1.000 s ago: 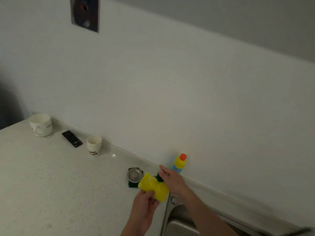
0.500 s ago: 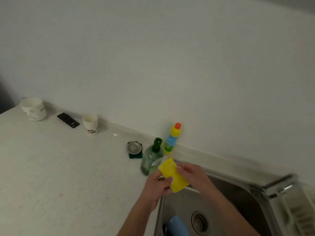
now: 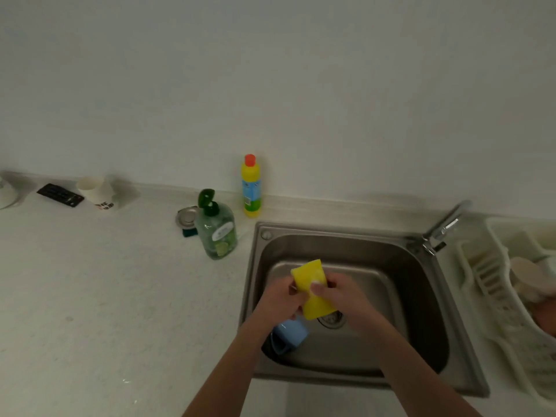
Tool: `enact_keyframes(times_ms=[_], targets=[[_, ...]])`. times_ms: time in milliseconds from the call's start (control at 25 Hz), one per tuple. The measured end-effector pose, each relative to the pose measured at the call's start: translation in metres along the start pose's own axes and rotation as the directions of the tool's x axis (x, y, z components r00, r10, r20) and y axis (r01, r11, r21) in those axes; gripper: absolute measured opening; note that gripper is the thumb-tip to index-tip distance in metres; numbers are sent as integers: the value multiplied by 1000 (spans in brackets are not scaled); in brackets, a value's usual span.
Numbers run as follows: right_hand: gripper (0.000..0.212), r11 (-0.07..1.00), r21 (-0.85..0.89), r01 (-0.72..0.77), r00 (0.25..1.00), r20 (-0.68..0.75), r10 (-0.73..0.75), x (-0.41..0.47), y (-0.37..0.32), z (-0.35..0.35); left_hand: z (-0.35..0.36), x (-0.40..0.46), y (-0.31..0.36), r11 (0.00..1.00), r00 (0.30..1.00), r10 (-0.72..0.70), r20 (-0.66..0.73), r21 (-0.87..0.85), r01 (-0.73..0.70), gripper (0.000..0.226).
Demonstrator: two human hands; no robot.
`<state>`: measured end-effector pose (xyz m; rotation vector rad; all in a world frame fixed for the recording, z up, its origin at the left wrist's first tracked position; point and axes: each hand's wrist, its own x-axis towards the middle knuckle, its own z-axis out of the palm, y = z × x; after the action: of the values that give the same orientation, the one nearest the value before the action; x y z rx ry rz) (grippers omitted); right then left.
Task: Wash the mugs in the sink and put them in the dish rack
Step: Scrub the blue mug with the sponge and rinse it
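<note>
Over the steel sink [image 3: 421,296] both my hands hold a yellow sponge [image 3: 313,290]. My left hand [image 3: 278,299] grips its left edge and my right hand [image 3: 340,293] pinches its right side with the thumb on top. Below my left hand a blue mug [image 3: 288,335] lies on its side in the basin, next to the drain [image 3: 331,319]. A white dish rack [image 3: 493,284] stands right of the sink with a beige mug [image 3: 529,278] in it.
A green soap bottle [image 3: 216,233] with its cap open and a yellow bottle [image 3: 251,188] stand left of the sink. The tap [image 3: 445,227] rises at the sink's right back corner. A sink strainer [image 3: 186,218], paper cup [image 3: 96,191], remote [image 3: 60,195] and white mug [image 3: 6,194] sit along the wall.
Both hands have carried the sponge rightward from above the counter to over the basin. The view has tilted down and right, so the sink, blue mug and dish rack now show.
</note>
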<state>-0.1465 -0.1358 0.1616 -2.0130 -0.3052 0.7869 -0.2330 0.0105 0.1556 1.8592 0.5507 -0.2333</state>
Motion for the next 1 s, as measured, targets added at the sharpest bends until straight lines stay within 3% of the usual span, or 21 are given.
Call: enact_keyframes(times_ms=[240, 400, 600, 760, 880, 1000], targets=[[21, 980, 98, -173, 984, -20, 176, 8, 75, -50, 75, 30, -19, 964, 965, -260, -19, 43, 261, 15], [37, 960, 82, -269, 963, 35, 267, 25, 122, -71, 109, 42, -60, 870, 949, -304, -78, 384, 310, 28], [43, 921, 36, -388, 917, 119, 381, 42, 156, -63, 125, 43, -119, 738, 893, -449, -25, 553, 386, 34], [37, 878, 92, -471, 878, 147, 455, 44, 172, -47, 120, 49, -134, 707, 869, -490, 70, 615, 349, 36], [36, 842, 143, -521, 852, 145, 503, 50, 186, -30, 112, 67, -156, 637, 813, -561, 153, 707, 307, 36], [38, 796, 188, -575, 818, 141, 557, 57, 199, -10, 109, 84, -170, 562, 766, -594, 245, 808, 176, 40]])
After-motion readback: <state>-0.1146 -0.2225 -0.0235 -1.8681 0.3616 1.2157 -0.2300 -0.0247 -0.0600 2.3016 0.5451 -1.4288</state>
